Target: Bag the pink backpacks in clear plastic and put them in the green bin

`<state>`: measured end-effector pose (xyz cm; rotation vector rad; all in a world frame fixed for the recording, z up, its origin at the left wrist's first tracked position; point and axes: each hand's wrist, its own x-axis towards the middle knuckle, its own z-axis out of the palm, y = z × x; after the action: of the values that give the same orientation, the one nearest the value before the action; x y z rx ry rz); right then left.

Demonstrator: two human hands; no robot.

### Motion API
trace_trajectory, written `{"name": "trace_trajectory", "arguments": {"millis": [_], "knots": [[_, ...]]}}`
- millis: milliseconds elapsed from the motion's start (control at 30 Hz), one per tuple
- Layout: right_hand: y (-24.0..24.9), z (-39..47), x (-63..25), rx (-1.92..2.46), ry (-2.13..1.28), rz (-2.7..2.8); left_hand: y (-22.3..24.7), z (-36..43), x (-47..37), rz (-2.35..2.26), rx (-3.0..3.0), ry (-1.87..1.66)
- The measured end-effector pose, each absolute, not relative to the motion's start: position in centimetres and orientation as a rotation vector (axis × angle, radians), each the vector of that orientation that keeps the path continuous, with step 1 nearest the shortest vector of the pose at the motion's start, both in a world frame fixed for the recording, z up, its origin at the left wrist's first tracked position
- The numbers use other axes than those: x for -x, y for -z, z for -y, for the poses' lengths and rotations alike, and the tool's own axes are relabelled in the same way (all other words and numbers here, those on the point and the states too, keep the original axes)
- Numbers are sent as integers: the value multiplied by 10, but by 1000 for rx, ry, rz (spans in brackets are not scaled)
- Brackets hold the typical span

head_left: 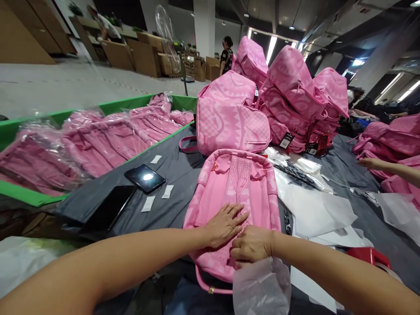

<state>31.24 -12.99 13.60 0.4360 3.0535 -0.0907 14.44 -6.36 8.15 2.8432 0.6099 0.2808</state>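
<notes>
A pink backpack [226,183] lies on the dark cloth in front of me, its padded back panel facing up and its top handle pointing toward me. My left hand [226,225] rests flat on the middle of the panel with fingers stretched out. Right beside it, my right hand [252,246] is closed, knuckles up, on the lower part of the panel. Whatever is in its curled fingers is hidden. A cloudy plastic sheet [262,286] hangs just below my right hand, over the edge of the backpack; I cannot tell whether the fingers grip it.
Pink backpacks [232,118] are piled beyond. At left, a green-edged bin [42,199] contains plastic-wrapped backpacks. A phone [144,177] lies on the dark cloth, white sheets [318,210] and a red tape dispenser [367,256] at right. Another person's arm [387,166] reaches in from the right.
</notes>
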Motion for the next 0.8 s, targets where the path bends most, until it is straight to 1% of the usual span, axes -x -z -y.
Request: {"name": "trace_trajectory", "arguments": {"millis": [100,167,233,333,433,500,567,633,700,733,800], "knots": [[-108,122,-315,-381,155,-3047,-76,68,-147,-728,-2772,-341],[-90,118,-315,-419,170,-3032,-71,68,-150,-775,-2753,-389],[-79,115,-314,-487,168,-2982,-69,67,-152,-750,-2776,-359],[-84,115,-307,-541,138,-2956,-67,64,-153,-729,-2813,-340],[-116,124,-305,-668,255,-2971,-67,66,-152,-729,-2811,-381],[-146,142,-312,-947,528,-2906,-67,73,-150,-726,-2799,-385],[-174,173,-329,-1183,937,-2796,-66,84,-146,-719,-2782,-384],[-194,218,-351,-1209,1374,-2691,-65,99,-138,-697,-2768,-374],[-203,269,-372,-1218,1744,-2476,-66,115,-128,-657,-2768,-353],[-205,292,-381,-1238,1877,-2339,-68,122,-124,-629,-2773,-341],[-212,325,-392,-1309,2004,-2110,-77,128,-119,-557,-2787,-307]]}}
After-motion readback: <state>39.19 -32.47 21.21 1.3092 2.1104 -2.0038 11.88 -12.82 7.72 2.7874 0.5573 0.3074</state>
